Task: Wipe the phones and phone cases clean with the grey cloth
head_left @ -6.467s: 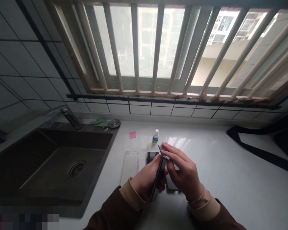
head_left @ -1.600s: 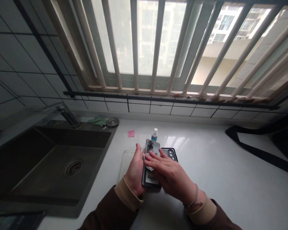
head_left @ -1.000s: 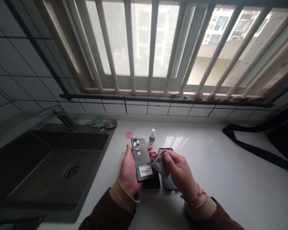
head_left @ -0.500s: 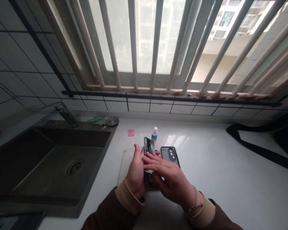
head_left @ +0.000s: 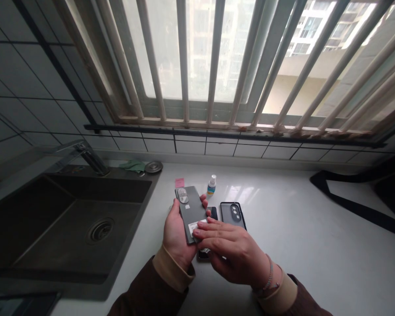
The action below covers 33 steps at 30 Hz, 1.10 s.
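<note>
the left hand (head_left: 175, 235) is gripping a grey smartphone (head_left: 190, 205), its long axis tilting away toward the window (head_left: 200, 52), while the open right hand (head_left: 233, 251) is pressing flat across its lower end.

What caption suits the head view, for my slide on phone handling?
Left hand holds a grey smartphone; right hand touches its label, by a sink.

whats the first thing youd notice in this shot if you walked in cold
The big barred window fills the top of the view, with pale apartment blocks beyond it. Below, on the white counter, the left hand holds a grey phone while the right hand lies across it, fingertips on its barcode sticker. A dark sink sits to the left.
</note>
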Tool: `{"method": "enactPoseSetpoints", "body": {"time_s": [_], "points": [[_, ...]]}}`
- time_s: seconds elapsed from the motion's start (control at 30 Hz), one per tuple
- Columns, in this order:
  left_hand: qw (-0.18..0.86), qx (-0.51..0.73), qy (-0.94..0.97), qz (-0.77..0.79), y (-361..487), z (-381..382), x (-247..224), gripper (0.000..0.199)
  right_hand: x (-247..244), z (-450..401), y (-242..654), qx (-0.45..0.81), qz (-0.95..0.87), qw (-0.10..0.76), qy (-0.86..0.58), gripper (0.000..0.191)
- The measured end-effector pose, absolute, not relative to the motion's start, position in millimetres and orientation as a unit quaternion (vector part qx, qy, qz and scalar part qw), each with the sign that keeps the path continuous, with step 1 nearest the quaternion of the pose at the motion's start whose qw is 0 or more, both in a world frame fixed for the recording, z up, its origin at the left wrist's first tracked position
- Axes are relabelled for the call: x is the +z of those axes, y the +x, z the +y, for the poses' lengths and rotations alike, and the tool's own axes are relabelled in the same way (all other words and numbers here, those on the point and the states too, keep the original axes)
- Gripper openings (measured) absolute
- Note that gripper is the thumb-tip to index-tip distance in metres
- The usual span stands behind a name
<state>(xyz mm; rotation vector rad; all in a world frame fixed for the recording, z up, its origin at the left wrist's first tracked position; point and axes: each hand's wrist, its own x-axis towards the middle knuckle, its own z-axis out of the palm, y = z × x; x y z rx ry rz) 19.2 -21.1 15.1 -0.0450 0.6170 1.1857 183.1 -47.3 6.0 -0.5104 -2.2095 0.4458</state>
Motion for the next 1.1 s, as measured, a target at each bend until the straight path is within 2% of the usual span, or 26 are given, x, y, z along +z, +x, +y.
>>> {"method": "enactPoseSetpoints", "body": {"time_s": [0.23,0.4,0.5,0.63,0.77,0.93,1.1], "points": [[0.781,0.574,-0.005,0.246,17,-21,16,0.063,-1,-43,190,0.153,-0.846,0.456,-0.23,0.035],[0.758,0.573,0.037,0.308,19,-20,21,0.06,-7,-38,200,0.212,-0.713,0.521,-0.418,0.024],[0.789,0.495,0.065,0.357,24,-20,20,0.06,-9,-31,206,0.253,-0.58,0.556,-0.539,0.034],[0.857,0.348,0.096,0.368,30,-24,15,0.065,-11,-25,210,0.252,-0.52,0.564,-0.59,0.043],[0.883,0.291,0.119,0.348,32,-30,14,0.063,-16,-25,208,0.232,-0.601,0.498,-0.581,0.038],[0.847,0.37,0.087,0.371,36,-30,14,0.048,-24,-23,204,0.2,-0.729,0.436,-0.488,0.032],[0.835,0.435,0.017,0.336,36,-23,11,0.047,-23,-27,197,0.19,-0.794,0.413,-0.404,0.033]]}}
